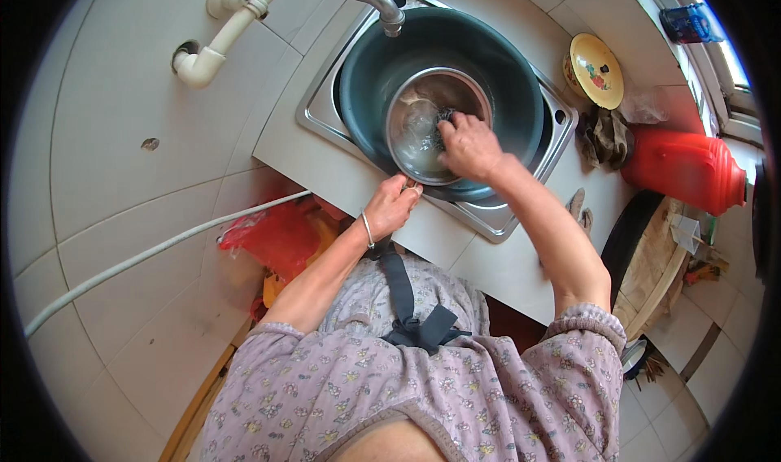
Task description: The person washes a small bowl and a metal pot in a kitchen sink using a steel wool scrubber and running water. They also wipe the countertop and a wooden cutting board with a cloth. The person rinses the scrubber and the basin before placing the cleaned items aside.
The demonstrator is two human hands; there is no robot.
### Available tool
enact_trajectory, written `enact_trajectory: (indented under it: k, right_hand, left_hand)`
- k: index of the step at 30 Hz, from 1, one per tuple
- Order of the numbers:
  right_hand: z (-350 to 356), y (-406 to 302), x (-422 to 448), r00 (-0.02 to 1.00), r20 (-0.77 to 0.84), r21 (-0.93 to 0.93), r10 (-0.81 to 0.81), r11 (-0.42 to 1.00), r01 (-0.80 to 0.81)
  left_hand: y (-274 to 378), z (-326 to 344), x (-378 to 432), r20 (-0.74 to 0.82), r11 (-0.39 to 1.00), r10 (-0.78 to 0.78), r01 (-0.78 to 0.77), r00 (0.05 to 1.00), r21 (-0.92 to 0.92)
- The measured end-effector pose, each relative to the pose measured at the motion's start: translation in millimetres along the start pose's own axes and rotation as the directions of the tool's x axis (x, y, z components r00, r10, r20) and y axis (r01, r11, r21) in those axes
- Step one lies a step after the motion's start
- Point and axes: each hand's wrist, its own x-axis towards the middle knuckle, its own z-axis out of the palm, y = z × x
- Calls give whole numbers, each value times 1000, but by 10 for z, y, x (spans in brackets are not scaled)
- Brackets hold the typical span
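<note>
A round metal bowl with some water in it sits tilted inside a large dark green plastic basin. The basin stands in a stainless steel sink below a metal tap. My left hand, with a bangle on the wrist, grips the near rim of the bowl. Inside the bowl, my right hand presses a dark wire scouring pad against its inner wall; the fingertips are partly hidden.
Right of the sink are a yellow floral enamel lid, a dark crumpled cloth and a red thermos flask. A round wooden board lies farther right. A pale hose and a red plastic bag are at the left.
</note>
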Motion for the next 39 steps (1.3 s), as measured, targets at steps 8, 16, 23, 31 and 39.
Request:
enact_trajectory:
  k: [8,16,23,31,39]
  right_hand:
    - [128,-230,167,994,107,646,7,759,-75]
    - [-11,-666,-5,988,-112,762,108,648,16]
    - [-183,47,-201,949,304,414,-86,909,-50]
    - [25,-132,201,916,346,254,-205,960,118]
    - [159,-26,634,985,-168,107,-35,993,53]
  left_hand:
    - [50,-49,47,53,997,-70,72,996,-32]
    - [78,-27,74,8,999,-38,38,999,-3]
    - [154,-16,55,20,996,-78,79,997,-38]
    - [155,-24,59,93,986,-167,169,981,-6]
    - [191,89,64,90,991,-127,129,988,-16]
